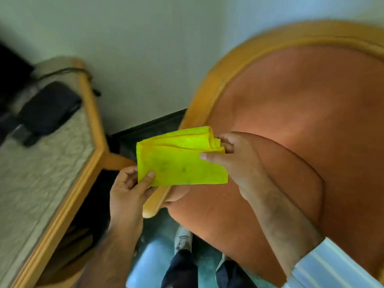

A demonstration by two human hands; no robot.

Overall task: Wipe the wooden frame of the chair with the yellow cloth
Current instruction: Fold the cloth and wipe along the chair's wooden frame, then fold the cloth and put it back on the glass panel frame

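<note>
A folded yellow cloth (178, 159) with a few dark marks is held in the air between both hands. My left hand (128, 190) pinches its lower left corner. My right hand (234, 156) grips its right edge, fingers over the folds. Below and behind the cloth is the chair, with orange upholstery (301, 121) and a curved light wooden frame (218, 77) that runs round the back and ends in an arm tip (153, 204) just under the cloth. The cloth does not touch the wood.
A table (41, 173) with a speckled top and wooden rim stands at the left, close to the chair arm. A dark pouch (49, 107) and a cable lie on it. A pale wall is behind. My shoes and the green floor (158, 256) are below.
</note>
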